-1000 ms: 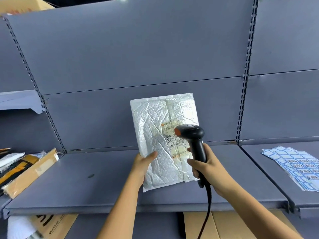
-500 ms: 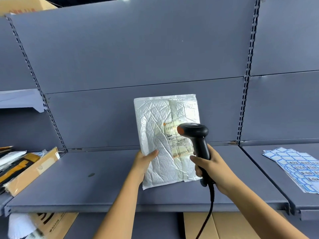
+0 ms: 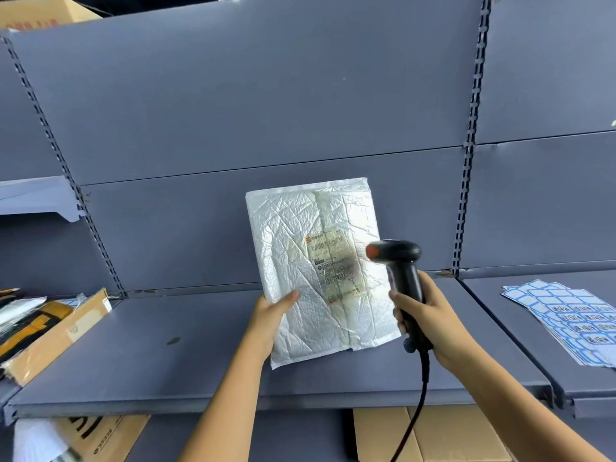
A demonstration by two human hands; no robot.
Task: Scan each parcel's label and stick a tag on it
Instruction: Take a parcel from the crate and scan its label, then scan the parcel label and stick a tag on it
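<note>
While the parcel (image 3: pixel 293 255) is held, tag sheets (image 3: pixel 566 318) lie on grey shelving (image 3: pixel 166 368).

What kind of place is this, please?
Probably a parcel depot or stockroom: grey metal shelving, a white labelled parcel facing a handheld barcode scanner, and sheets of blue tags.

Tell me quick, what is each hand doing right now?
Left hand: holds the white parcel by its lower left edge, thumb on the front.
Right hand: fingers curled round the black scanner handle.
</note>
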